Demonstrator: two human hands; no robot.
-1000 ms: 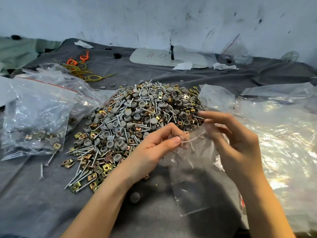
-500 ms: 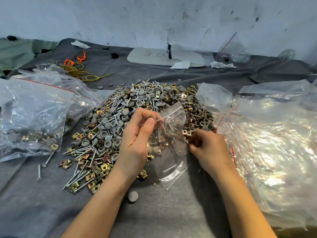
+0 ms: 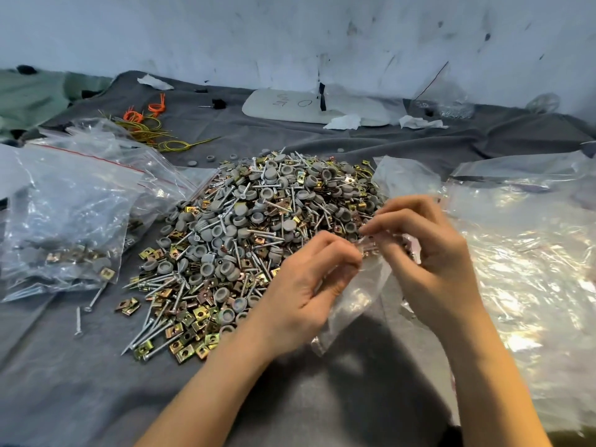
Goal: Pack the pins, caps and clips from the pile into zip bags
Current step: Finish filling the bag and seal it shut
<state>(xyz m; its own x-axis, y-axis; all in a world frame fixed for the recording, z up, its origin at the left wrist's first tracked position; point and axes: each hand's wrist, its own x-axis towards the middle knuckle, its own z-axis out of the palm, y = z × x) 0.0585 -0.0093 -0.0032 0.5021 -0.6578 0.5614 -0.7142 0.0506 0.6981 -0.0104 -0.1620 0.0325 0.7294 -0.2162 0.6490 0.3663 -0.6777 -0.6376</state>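
Heaped pile (image 3: 258,227) of silver pins, grey caps, brass clips on grey cloth; small clear zip bag (image 3: 358,295) beside it

Our left hand (image 3: 300,295) and right hand (image 3: 433,262) are bare, and we see both forearms uncovered as well, skin showing all the way down to the bottom edge.

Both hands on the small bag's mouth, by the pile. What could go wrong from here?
1. The left hand and right hand pinch only the mouth of the small zip bag; a half-closed seal could spill parts back onto the pile.
2. The pins are pointed and the film is thin, so it might puncture.
3. Two stray pins lie apart on the grey cloth, easy to miss.
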